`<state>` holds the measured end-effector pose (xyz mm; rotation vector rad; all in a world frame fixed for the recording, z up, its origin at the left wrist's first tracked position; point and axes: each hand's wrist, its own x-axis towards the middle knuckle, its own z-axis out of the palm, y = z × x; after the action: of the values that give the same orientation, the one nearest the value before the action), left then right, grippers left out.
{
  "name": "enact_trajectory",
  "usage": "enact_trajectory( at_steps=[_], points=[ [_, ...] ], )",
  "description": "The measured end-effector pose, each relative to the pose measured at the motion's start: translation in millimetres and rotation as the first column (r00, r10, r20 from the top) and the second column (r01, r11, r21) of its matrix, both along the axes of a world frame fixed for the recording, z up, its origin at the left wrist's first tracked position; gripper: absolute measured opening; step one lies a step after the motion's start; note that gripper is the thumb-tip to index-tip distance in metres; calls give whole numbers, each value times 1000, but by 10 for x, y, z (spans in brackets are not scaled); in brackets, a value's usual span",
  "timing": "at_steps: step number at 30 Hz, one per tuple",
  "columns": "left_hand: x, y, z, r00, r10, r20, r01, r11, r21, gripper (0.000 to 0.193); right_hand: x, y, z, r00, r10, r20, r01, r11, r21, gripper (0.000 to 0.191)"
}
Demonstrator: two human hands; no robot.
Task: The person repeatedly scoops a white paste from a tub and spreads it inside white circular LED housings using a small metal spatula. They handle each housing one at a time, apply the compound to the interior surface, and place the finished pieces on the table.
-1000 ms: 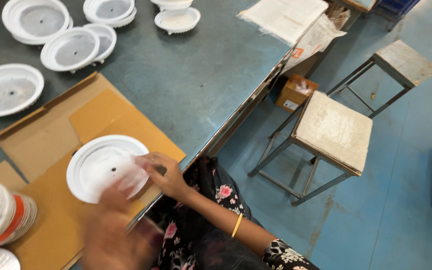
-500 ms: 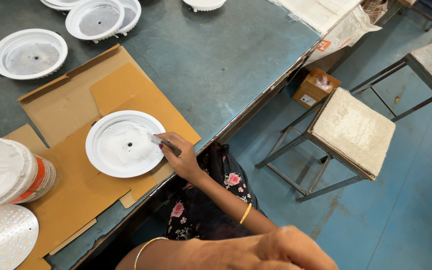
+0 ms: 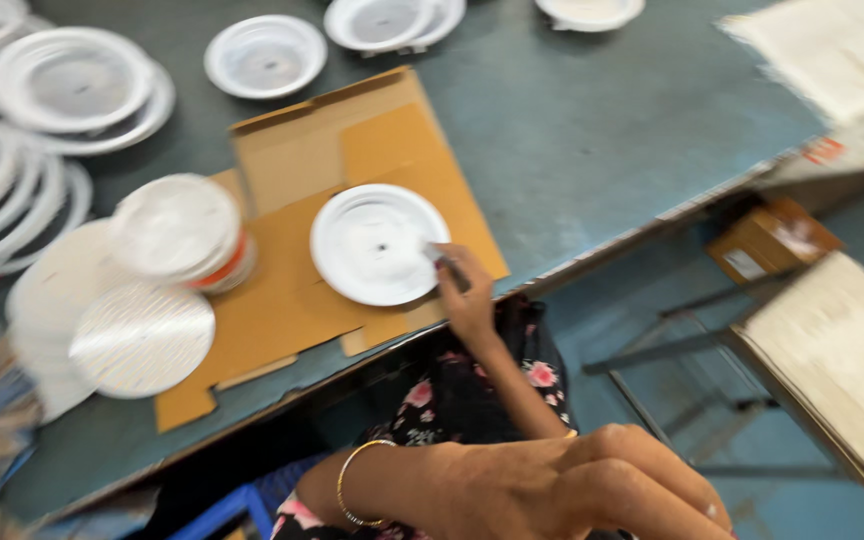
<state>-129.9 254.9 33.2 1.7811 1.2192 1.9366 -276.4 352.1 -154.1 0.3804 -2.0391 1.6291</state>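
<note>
- Head view: a white round plate (image 3: 379, 243) lies on a cardboard sheet (image 3: 297, 290) on the grey desk (image 3: 592, 130).
- One hand (image 3: 467, 300) rests at the plate's right rim, its fingers closed around a small dark tool (image 3: 448, 264); which hand it is cannot be told.
- A second hand (image 3: 592, 490) sits near the camera, fingers curled, grip holding nothing visible.
- A stack of discs (image 3: 180, 230) stands left of the plate.
- A stool (image 3: 837, 360) stands to the right.
</note>
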Motion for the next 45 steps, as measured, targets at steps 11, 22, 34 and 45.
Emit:
enact_trajectory(
  at_steps=[11,22,34,45],
  points=[
    [87,-637,12,852,477,-216,-485,874,17,32,-12,-180,150,975,2,224,37,985,-171,20],
    [-474,-2639,-1062,-609,701,-372,-541,-710,-452,122,-741,-1323,1714,766,640,-61,-496,648,578,14],
    [-975,-2787,-1637,-528,618,-583,-233,-765,-600,146,-1504,-3031,1846,659,423,622,-519,-344,783,31],
    [-516,-3013,-1501,-759,645,-84,-523,-682,-512,134,-1631,-2954,1538,656,629,417,-507,-41,861,60]
  ],
)
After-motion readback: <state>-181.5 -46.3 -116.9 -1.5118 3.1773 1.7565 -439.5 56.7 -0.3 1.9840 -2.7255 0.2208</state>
